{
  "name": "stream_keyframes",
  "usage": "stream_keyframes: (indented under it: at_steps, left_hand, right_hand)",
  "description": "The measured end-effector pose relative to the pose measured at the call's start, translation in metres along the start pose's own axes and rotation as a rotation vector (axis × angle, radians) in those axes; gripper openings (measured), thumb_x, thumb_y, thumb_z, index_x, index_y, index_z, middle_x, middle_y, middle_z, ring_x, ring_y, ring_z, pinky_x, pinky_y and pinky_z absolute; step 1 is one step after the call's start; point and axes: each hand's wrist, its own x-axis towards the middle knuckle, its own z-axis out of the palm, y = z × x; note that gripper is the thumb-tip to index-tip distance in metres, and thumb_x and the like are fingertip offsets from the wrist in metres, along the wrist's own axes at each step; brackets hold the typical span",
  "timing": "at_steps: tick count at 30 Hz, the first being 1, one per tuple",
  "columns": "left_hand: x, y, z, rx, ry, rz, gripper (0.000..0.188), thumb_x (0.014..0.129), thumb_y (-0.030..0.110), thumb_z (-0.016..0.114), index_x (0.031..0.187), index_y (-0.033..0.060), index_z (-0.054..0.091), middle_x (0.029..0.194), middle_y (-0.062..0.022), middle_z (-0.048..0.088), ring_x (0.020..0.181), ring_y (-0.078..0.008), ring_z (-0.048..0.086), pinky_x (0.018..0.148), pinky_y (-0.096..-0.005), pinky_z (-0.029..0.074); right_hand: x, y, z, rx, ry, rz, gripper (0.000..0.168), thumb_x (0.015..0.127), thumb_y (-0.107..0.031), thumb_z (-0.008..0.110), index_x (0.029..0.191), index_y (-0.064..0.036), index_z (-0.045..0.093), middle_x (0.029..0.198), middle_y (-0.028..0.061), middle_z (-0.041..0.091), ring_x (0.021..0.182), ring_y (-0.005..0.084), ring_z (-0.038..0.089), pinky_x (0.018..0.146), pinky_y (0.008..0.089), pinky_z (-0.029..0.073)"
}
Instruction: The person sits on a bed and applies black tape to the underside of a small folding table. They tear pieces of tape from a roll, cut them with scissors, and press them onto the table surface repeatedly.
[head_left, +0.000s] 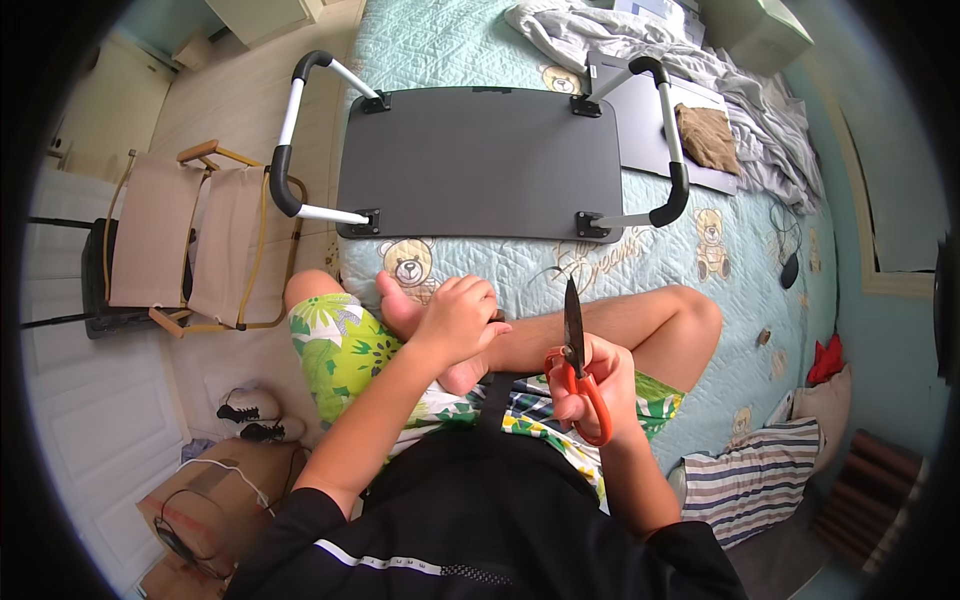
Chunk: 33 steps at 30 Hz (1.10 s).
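My right hand grips scissors by their orange-red handles. The dark blades look closed and point away from me, and a thin dark curved strip shows at their tip. Over my crossed legs, my left hand is curled around a small dark object, mostly hidden by the fingers. My bare foot is right beside that hand. Before me on the bed lies a dark grey folding table, upside down, its white legs with black bends raised. A black patch marks its far edge.
A teddy-bear quilt covers the bed. To the right are a flat grey panel, a brown cloth, crumpled bedding and a computer mouse. A folding chair and cardboard box stand on the left.
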Motion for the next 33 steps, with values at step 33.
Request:
stream_keyframes:
  at_steps: [33]
  left_hand:
    - [-0.015, 0.044, -0.076, -1.233, 0.42, -0.534, 0.013, 0.096, 0.006, 0.068, 0.087, -0.0006, 0.061, 0.08, -0.0029, 0.065, 0.071, -0.0099, 0.062, 0.068, -0.0242, 0.052]
  right_hand:
    - [-0.007, -0.064, -0.054, -0.876, 0.1, 0.106, 0.033, 0.078, -0.014, 0.087, 0.098, -0.001, 0.064, 0.079, -0.0015, 0.062, 0.069, 0.0051, 0.056, 0.061, 0.0224, 0.046]
